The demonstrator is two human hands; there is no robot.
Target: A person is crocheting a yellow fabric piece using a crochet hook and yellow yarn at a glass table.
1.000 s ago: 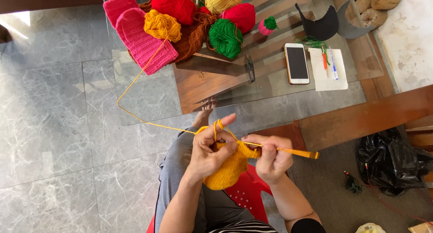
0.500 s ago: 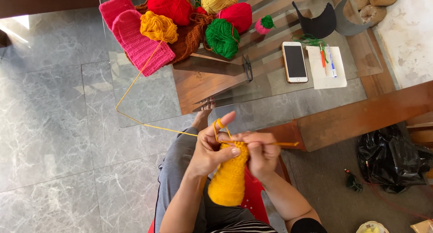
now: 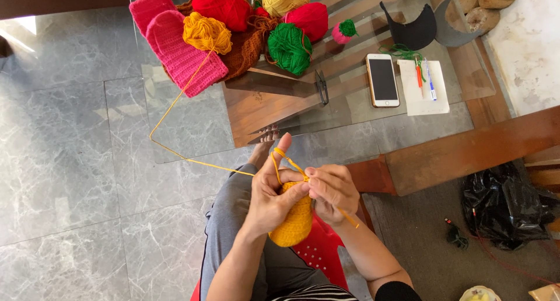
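My left hand (image 3: 271,193) holds a yellow-orange crocheted piece (image 3: 293,222) over my lap, with the yarn strand (image 3: 175,155) looped over its raised index finger. My right hand (image 3: 332,190) grips a yellow crochet hook (image 3: 349,218) whose tip goes into the piece's top edge. The strand runs left and up to a yellow-orange yarn ball (image 3: 206,32) on the glass table (image 3: 350,117).
On the table lie pink knitted pieces (image 3: 175,47), red, green, yellow and magenta yarn balls, scissors (image 3: 321,86), a white phone (image 3: 382,79), a notepad with pens (image 3: 423,88) and a black cap visor (image 3: 415,30). A black bag (image 3: 504,205) sits on the floor at right.
The hook swung from pointing out to the right to angling down under my right hand. The crocheted piece turned and now hangs lower between my hands.
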